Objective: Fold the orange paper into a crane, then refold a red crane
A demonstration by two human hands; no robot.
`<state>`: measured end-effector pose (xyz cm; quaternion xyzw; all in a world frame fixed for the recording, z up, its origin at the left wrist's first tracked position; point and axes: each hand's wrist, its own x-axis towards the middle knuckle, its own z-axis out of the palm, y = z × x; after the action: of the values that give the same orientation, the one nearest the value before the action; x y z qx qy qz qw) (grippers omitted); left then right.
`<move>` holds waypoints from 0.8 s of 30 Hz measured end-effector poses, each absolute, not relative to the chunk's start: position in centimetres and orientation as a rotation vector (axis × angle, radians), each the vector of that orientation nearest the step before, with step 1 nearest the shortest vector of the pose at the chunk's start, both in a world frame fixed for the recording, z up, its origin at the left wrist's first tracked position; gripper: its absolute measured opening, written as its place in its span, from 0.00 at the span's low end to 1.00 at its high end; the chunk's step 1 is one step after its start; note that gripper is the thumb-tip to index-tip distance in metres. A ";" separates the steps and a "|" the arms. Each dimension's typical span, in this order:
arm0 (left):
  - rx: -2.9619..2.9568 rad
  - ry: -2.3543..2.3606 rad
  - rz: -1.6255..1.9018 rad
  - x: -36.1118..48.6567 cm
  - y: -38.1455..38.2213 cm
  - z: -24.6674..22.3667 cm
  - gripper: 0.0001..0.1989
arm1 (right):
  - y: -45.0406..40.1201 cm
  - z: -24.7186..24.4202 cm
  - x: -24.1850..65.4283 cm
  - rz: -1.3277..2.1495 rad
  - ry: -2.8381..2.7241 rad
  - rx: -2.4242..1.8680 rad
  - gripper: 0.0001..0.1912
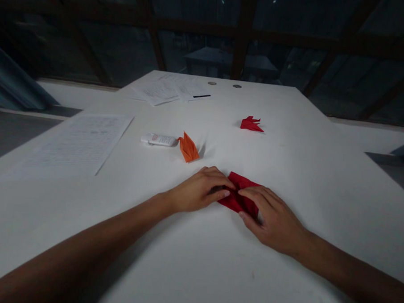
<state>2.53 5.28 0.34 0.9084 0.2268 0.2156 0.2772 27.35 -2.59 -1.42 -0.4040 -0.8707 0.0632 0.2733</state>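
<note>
A sheet of red origami paper (232,203), partly folded, lies on the white table between my two hands. My left hand (203,189) grips its left side, thumb in front and fingers over the top. On the right side, my right hand (273,215) has its fingertips on the paper's upper face and its thumb at the near edge. Both hands partly cover the paper, so its full outline is hidden. Beyond my left hand stands an orange folded paper crane (188,148). Farther back to the right rests a red folded paper crane (252,123).
A white device or bottle with printed text (159,140) lies left of the orange crane. One printed sheet (78,141) is at the left; more papers (164,89) and a dark strip (201,96) lie farther back. Two round discs (237,86) are set near the far table edge, before dark windows.
</note>
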 end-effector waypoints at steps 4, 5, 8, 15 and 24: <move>2.475 0.713 0.577 3.1 5.4 0.1 0.11 | -2.7 -1.3 27.3 0.180 -2.344 -1.058 0.22; 2.475 0.735 0.577 3.2 5.4 0.1 0.10 | -2.7 -1.2 27.3 0.185 -2.358 -1.044 0.21; 2.445 0.789 0.586 3.5 5.4 -0.1 0.10 | -2.8 -1.2 27.4 0.188 -2.394 -1.010 0.18; 2.529 0.834 0.570 3.6 5.1 -0.5 0.13 | -2.6 -1.3 27.5 0.161 -2.454 -0.930 0.14; 2.694 0.856 0.574 3.4 4.6 -0.9 0.11 | -2.6 -1.3 27.4 0.173 -2.495 -0.881 0.18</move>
<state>3.38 4.65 -0.86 0.9263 0.2943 0.1972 0.1283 27.36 -2.57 -1.27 -0.3223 -0.9129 0.0634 0.2423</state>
